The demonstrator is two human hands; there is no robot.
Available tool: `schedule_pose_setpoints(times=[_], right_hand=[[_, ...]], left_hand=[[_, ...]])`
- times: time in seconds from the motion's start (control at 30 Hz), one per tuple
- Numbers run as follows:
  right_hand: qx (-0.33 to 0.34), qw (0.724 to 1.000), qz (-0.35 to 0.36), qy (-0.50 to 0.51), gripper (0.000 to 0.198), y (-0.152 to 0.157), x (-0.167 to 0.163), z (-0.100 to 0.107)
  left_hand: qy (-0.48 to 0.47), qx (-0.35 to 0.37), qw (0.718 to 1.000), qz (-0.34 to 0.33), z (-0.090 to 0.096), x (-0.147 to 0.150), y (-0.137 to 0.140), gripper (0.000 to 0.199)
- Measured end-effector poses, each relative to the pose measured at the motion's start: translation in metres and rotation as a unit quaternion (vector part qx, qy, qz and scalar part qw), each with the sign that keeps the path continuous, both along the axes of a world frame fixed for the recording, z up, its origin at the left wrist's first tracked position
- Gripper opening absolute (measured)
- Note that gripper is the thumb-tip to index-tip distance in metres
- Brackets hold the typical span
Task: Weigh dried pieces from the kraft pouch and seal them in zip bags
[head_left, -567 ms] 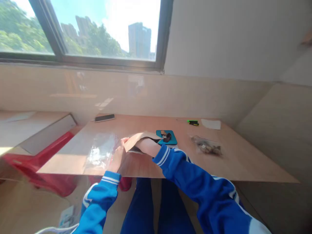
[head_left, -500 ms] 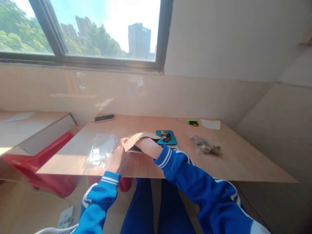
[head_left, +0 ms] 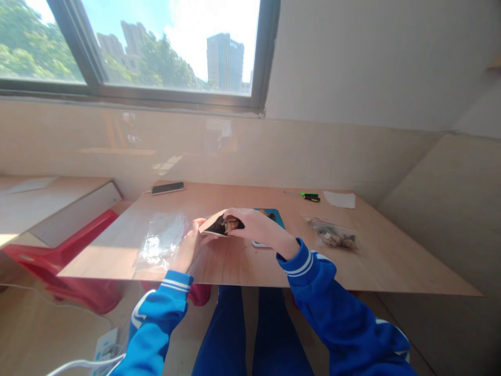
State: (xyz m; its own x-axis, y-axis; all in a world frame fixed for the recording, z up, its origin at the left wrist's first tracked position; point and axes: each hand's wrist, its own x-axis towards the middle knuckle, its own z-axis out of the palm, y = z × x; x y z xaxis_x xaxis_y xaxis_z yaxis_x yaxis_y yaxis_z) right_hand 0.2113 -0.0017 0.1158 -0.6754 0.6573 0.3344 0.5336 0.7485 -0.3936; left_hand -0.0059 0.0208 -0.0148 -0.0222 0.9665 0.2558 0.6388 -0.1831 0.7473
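Note:
My left hand (head_left: 192, 238) grips the left edge of a brown paper bag (head_left: 214, 215), whose dark mouth gapes toward me. At that mouth is my right hand (head_left: 256, 223), its fingers curled around a brown, wrinkled dried piece (head_left: 232, 223); what exactly the piece is, I cannot make out. Behind my right hand lies a small scale with a blue top (head_left: 280, 219), mostly covered by the hand. Dark dried pieces (head_left: 270, 214) show on it, only in part.
To the left lies a clear plastic bag (head_left: 160, 244). A zip bag of brown dried pieces (head_left: 334, 237) sits on the right. Toward the back are a phone (head_left: 167, 188), a green-and-black screwdriver (head_left: 309, 195) and white paper (head_left: 340, 199). Red stools (head_left: 86, 284) stand below the table (head_left: 391, 261).
My right hand has drawn back out of the paper bag toward its mouth, and a brown dried piece now shows in its fingers. My left hand still holds the bag.

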Motion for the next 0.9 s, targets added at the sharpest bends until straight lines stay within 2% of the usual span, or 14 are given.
schedule_pose_setpoints(times=[0.1,0.2,0.3,0.37,0.5,0.6,0.73,0.9], right_hand=[[-0.092,0.988,0.008,0.127,0.034,0.002,0.01,0.004],[-0.148,0.96,0.019,0.239,0.041,0.006,0.025,0.004],[-0.16,0.925,-0.014,0.344,0.042,0.02,0.053,-0.006],[-0.142,0.911,-0.065,0.382,0.039,0.033,0.079,-0.021],[-0.11,0.907,-0.202,0.354,0.034,0.059,0.129,-0.072],[-0.093,0.904,-0.29,0.299,0.033,0.073,0.146,-0.114],[-0.079,0.906,-0.305,0.283,0.033,0.085,0.144,-0.151],[-0.086,0.906,-0.302,0.284,0.037,0.091,0.138,-0.165]], left_hand=[[0.006,-0.004,1.0,0.007,-0.002,-0.002,0.004,0.055],[0.014,-0.004,1.0,0.02,-0.004,-0.005,0.01,0.058],[0.015,-0.003,0.999,0.035,-0.003,-0.006,0.017,0.064],[0.012,-0.001,0.999,0.041,-0.002,-0.006,0.021,0.067],[0.002,0.004,0.998,0.067,-0.001,-0.004,0.029,0.063],[0.003,0.0,0.995,0.095,-0.004,-0.004,0.035,0.06],[0.01,-0.001,0.994,0.106,-0.007,-0.007,0.039,0.058],[0.011,0.01,0.996,0.092,-0.01,-0.01,0.039,0.051]])
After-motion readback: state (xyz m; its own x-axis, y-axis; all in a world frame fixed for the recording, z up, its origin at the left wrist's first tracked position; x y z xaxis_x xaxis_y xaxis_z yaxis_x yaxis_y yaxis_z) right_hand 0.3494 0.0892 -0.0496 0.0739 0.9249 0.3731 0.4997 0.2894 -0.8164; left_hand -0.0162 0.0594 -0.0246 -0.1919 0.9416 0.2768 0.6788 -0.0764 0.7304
